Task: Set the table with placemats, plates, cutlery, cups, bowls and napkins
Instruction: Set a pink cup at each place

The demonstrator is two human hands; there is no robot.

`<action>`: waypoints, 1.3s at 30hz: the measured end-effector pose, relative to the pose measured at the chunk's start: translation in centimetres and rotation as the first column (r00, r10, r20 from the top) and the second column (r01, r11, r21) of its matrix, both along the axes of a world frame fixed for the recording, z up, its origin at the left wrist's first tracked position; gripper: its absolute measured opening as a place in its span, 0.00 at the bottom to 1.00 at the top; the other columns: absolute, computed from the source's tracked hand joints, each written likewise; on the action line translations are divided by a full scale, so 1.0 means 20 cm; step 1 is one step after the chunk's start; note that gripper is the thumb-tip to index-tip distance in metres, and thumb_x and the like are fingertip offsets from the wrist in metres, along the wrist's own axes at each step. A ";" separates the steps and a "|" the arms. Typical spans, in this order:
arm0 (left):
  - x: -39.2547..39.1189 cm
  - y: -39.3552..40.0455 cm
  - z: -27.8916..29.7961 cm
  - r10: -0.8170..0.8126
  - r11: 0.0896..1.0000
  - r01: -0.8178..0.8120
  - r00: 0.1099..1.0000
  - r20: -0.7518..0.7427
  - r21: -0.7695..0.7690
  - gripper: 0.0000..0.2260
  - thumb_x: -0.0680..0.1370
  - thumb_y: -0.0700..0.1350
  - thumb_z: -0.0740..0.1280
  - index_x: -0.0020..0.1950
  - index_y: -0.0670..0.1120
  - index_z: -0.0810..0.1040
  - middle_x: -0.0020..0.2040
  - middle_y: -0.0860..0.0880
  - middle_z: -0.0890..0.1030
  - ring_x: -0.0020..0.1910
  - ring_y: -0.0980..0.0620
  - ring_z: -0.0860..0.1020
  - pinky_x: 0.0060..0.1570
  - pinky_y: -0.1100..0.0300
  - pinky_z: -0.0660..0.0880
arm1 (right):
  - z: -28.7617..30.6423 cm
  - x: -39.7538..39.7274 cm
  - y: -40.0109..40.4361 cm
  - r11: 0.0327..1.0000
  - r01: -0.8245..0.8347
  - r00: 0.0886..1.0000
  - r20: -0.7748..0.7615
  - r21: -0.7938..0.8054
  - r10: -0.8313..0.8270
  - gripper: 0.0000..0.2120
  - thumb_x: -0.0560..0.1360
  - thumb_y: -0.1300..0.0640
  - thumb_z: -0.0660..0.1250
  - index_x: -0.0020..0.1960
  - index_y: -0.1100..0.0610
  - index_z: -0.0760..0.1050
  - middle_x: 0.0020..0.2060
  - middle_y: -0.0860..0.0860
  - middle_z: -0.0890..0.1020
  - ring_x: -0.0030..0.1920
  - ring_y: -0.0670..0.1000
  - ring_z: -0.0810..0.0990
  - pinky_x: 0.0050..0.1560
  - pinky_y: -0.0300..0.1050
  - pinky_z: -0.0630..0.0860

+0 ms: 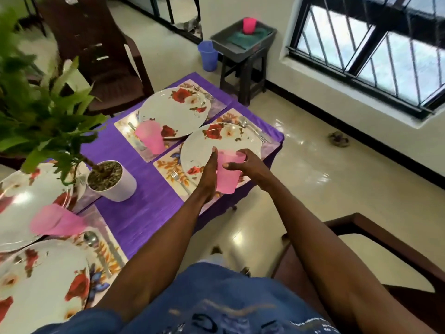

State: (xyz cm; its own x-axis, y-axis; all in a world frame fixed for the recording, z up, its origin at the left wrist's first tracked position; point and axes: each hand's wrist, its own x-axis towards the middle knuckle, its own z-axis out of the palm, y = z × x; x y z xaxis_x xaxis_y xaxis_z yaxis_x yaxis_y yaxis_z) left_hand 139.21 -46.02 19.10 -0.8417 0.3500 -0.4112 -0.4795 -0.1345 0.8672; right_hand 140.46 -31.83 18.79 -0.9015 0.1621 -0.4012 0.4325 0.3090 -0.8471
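Note:
A pink plastic cup point(227, 173) is held above the near edge of a flowered plate point(214, 145) that lies on a floral placemat point(168, 167). My right hand point(248, 168) grips the cup from the right, thumb on its front. My left hand point(208, 175) lies flat against the cup's left side with straight fingers. A fork point(177, 178) sits left of that plate and a spoon point(248, 125) at its far side. A second pink cup point(150, 136) stands by the far plate point(173, 112). A third pink cup point(56, 221) stands at the left.
A purple cloth point(144, 213) covers the table. A potted plant in a white pot point(115, 182) stands mid-table. Brown chairs sit at the far side point(96, 44) and near right point(385, 249). A stool holds a grey tray point(243, 37) with another pink cup point(249, 25); a blue bucket point(208, 55) stands beside it.

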 end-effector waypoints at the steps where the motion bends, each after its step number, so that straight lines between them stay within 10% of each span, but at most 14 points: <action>1: -0.04 0.02 -0.02 0.019 0.999 -0.020 1.000 -0.019 -0.034 0.23 0.82 0.61 0.52 0.69 0.49 0.70 0.53 0.49 0.81 0.47 0.50 0.83 0.40 0.59 0.80 | -0.01 -0.04 0.02 1.000 0.000 1.000 -0.003 0.003 0.000 0.38 0.68 0.42 0.76 0.72 0.54 0.64 0.67 0.52 0.71 0.63 0.55 0.73 0.63 0.53 0.76; 4: -0.17 0.08 -0.09 0.176 0.961 -0.198 0.976 -0.124 -0.195 0.24 0.83 0.60 0.52 0.68 0.47 0.74 0.58 0.48 0.79 0.55 0.50 0.78 0.45 0.59 0.77 | -0.04 -0.17 0.10 0.999 0.034 0.999 -0.037 -0.024 -0.035 0.41 0.66 0.44 0.78 0.72 0.54 0.63 0.69 0.54 0.70 0.63 0.55 0.73 0.61 0.54 0.77; 8: -0.39 0.16 -0.21 0.502 0.802 -0.521 0.853 -0.144 -0.292 0.17 0.82 0.53 0.60 0.48 0.41 0.81 0.41 0.45 0.81 0.40 0.47 0.78 0.37 0.56 0.76 | -0.03 -0.40 0.21 0.990 0.139 0.985 -0.101 -0.011 -0.140 0.42 0.67 0.47 0.79 0.73 0.55 0.61 0.65 0.50 0.72 0.62 0.53 0.74 0.58 0.50 0.78; 12: -0.60 0.25 -0.30 0.545 0.774 -0.545 0.832 -0.098 -0.323 0.12 0.78 0.44 0.64 0.37 0.41 0.80 0.32 0.46 0.78 0.32 0.46 0.75 0.28 0.60 0.71 | -0.03 -0.64 0.32 0.978 0.210 0.967 -0.152 0.008 -0.207 0.39 0.67 0.49 0.79 0.70 0.54 0.62 0.59 0.50 0.73 0.56 0.50 0.75 0.38 0.36 0.73; 16: -0.76 0.31 -0.35 0.523 0.770 -0.508 0.849 -0.074 -0.386 0.13 0.74 0.45 0.66 0.29 0.47 0.77 0.28 0.49 0.78 0.30 0.46 0.74 0.37 0.51 0.72 | -0.05 -0.89 0.39 0.974 0.205 0.964 -0.190 0.094 -0.185 0.41 0.66 0.48 0.79 0.70 0.53 0.58 0.66 0.53 0.69 0.61 0.54 0.73 0.49 0.44 0.78; 39: -0.93 0.29 -0.33 0.684 0.637 -0.620 0.729 -0.036 -0.459 0.12 0.79 0.48 0.64 0.44 0.42 0.81 0.36 0.46 0.80 0.34 0.50 0.76 0.40 0.56 0.73 | -0.31 -1.38 0.41 0.971 -0.067 0.966 -0.229 0.230 0.121 0.46 0.62 0.50 0.81 0.72 0.56 0.61 0.68 0.54 0.70 0.67 0.54 0.71 0.59 0.50 0.76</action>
